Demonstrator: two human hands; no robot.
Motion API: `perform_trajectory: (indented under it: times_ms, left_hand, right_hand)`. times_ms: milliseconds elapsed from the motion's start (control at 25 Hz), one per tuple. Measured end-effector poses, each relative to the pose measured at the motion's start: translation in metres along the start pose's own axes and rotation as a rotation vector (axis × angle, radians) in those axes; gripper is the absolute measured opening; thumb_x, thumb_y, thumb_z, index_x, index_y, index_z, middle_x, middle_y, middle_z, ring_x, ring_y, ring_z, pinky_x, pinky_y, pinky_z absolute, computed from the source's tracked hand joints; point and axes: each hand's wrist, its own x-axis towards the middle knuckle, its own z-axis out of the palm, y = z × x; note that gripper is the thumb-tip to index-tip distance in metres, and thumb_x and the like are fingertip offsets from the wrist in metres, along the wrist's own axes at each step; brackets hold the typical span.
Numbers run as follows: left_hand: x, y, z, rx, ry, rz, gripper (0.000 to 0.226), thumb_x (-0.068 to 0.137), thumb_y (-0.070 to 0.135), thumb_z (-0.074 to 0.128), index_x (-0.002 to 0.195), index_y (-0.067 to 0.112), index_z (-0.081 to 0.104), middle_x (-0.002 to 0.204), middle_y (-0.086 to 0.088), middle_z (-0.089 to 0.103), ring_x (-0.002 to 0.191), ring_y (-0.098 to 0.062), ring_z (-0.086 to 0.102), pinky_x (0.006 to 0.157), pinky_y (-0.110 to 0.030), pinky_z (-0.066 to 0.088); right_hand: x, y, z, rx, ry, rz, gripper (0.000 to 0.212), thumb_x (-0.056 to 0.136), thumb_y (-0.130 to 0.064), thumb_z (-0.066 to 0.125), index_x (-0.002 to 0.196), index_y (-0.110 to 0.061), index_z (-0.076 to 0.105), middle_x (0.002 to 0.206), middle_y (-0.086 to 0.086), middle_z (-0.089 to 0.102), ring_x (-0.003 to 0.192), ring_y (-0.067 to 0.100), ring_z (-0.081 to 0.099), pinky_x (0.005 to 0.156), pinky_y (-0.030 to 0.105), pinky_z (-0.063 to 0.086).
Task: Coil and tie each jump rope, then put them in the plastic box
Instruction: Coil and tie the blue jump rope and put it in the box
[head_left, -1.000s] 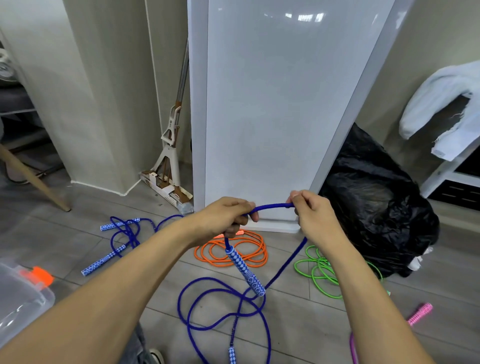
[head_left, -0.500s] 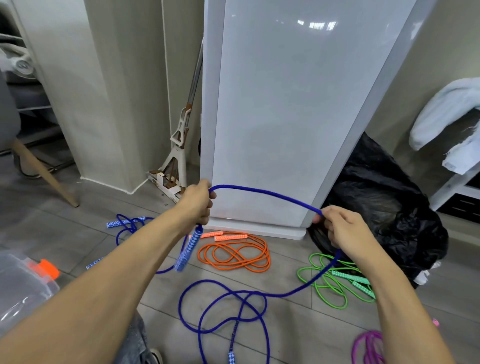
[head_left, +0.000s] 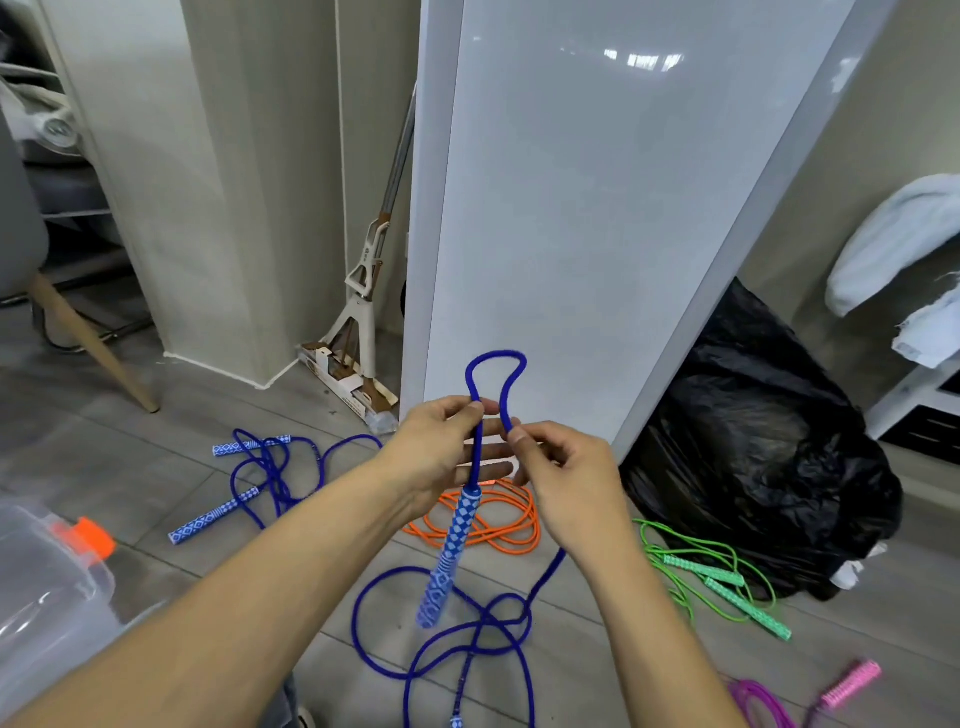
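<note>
my left hand (head_left: 441, 452) pinches the blue jump rope (head_left: 475, 452) just above its hanging handle (head_left: 449, 551). my right hand (head_left: 569, 483) pinches the other strand just beside it. a loop (head_left: 496, 358) stands above both. the rest trails on the floor (head_left: 156, 467), plastic box (head_left: 47, 587) near left.

Soft, even indoor light; ceiling-lamp glare on the white panel (head_left: 597, 208); wide-angle bending at edges.

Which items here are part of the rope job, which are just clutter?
Job: dark blue jump rope pinched by left hand and right hand; second blue rope, orange rope, green rope, pink-handled purple rope on the floor; clear plastic box.
Clutter: white squeeze mop, black plastic bag, white cloth, wooden chair leg.
</note>
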Motion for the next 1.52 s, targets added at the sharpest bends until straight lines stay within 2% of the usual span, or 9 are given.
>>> perform_trajectory:
  times_ms: [200, 440, 520, 640, 880, 1040, 1160, 1320, 1520]
  left_hand:
    - [0.0, -0.009, 0.004, 0.056, 0.004, -0.014, 0.028, 0.104, 0.015, 0.047, 0.109, -0.003, 0.068, 0.1, -0.02, 0.073, 0.086, -0.028, 0.072, 0.066, -0.033, 0.061]
    - [-0.004, -0.01, 0.006, 0.212, 0.05, 0.033, 0.023, 0.104, 0.014, 0.047, 0.1, 0.002, 0.066, 0.086, -0.013, 0.071, 0.068, -0.018, 0.071, 0.056, -0.028, 0.057]
    - [0.002, -0.005, 0.003, 0.144, 0.128, 0.059, 0.022, 0.105, 0.012, 0.041, 0.098, 0.004, 0.06, 0.09, -0.016, 0.071, 0.076, -0.024, 0.071, 0.061, -0.032, 0.059]
    - [0.016, 0.004, -0.008, -0.057, 0.191, 0.074, 0.02, 0.106, 0.008, 0.034, 0.102, 0.001, 0.052, 0.086, -0.018, 0.071, 0.077, -0.031, 0.072, 0.073, -0.04, 0.061]
    - [0.045, 0.016, -0.043, -0.395, 0.325, 0.034, 0.026, 0.105, 0.013, 0.034, 0.087, 0.008, 0.052, 0.066, -0.005, 0.049, 0.055, -0.019, 0.052, 0.061, -0.037, 0.055]
    - [0.054, 0.018, -0.061, -0.259, 0.42, 0.114, 0.03, 0.106, 0.016, 0.031, 0.083, 0.011, 0.049, 0.061, -0.001, 0.042, 0.04, -0.011, 0.038, 0.05, -0.028, 0.042]
    - [0.048, 0.009, -0.048, 0.052, 0.259, 0.158, 0.029, 0.107, 0.016, 0.031, 0.085, 0.011, 0.051, 0.066, -0.003, 0.045, 0.04, -0.011, 0.038, 0.047, -0.027, 0.039]
    - [0.023, -0.006, -0.02, 0.467, 0.005, 0.158, 0.027, 0.108, 0.018, 0.032, 0.097, 0.007, 0.055, 0.085, -0.009, 0.068, 0.063, -0.017, 0.058, 0.062, -0.03, 0.052]
    - [0.003, -0.015, -0.002, 0.604, -0.156, 0.191, 0.023, 0.107, 0.019, 0.038, 0.107, 0.008, 0.058, 0.092, -0.007, 0.072, 0.083, -0.014, 0.073, 0.08, -0.029, 0.06]
  right_hand:
    - [0.001, 0.009, 0.013, -0.078, 0.07, 0.04, 0.01, 0.091, -0.03, 0.067, 0.083, -0.026, 0.071, 0.072, -0.005, 0.073, 0.07, 0.011, 0.071, 0.069, 0.035, 0.057]
    - [-0.006, 0.011, 0.017, -0.215, -0.013, 0.001, 0.007, 0.093, -0.031, 0.06, 0.09, -0.031, 0.067, 0.075, -0.01, 0.071, 0.07, 0.004, 0.067, 0.066, 0.028, 0.055]
    - [-0.006, 0.005, 0.013, -0.213, -0.118, -0.002, 0.014, 0.096, -0.026, 0.057, 0.096, -0.034, 0.068, 0.071, -0.009, 0.069, 0.064, 0.0, 0.062, 0.056, 0.012, 0.044]
    - [-0.005, 0.004, 0.007, -0.273, -0.258, 0.023, 0.02, 0.1, -0.029, 0.052, 0.089, -0.028, 0.068, 0.061, -0.005, 0.062, 0.051, 0.002, 0.052, 0.049, 0.014, 0.036]
    - [-0.003, 0.018, -0.016, -0.299, -0.588, 0.235, 0.029, 0.103, -0.024, 0.047, 0.088, -0.018, 0.071, 0.059, -0.003, 0.051, 0.04, 0.001, 0.04, 0.046, 0.013, 0.033]
    - [0.006, 0.032, -0.04, -0.556, -0.38, 0.268, 0.024, 0.1, -0.031, 0.053, 0.087, -0.022, 0.071, 0.063, -0.005, 0.058, 0.055, 0.006, 0.052, 0.052, 0.019, 0.039]
    - [0.007, 0.031, -0.045, -0.589, -0.115, 0.15, 0.02, 0.098, -0.038, 0.056, 0.09, -0.025, 0.069, 0.066, -0.006, 0.059, 0.069, 0.017, 0.058, 0.061, 0.028, 0.041]
    - [0.001, 0.02, -0.025, -0.465, -0.125, 0.0, 0.016, 0.097, -0.036, 0.057, 0.089, -0.027, 0.068, 0.062, -0.006, 0.058, 0.064, 0.01, 0.055, 0.059, 0.029, 0.043]
    - [0.001, 0.018, -0.012, -0.463, -0.1, -0.045, 0.018, 0.099, -0.037, 0.054, 0.09, -0.028, 0.066, 0.063, -0.012, 0.057, 0.062, 0.004, 0.053, 0.056, 0.023, 0.036]
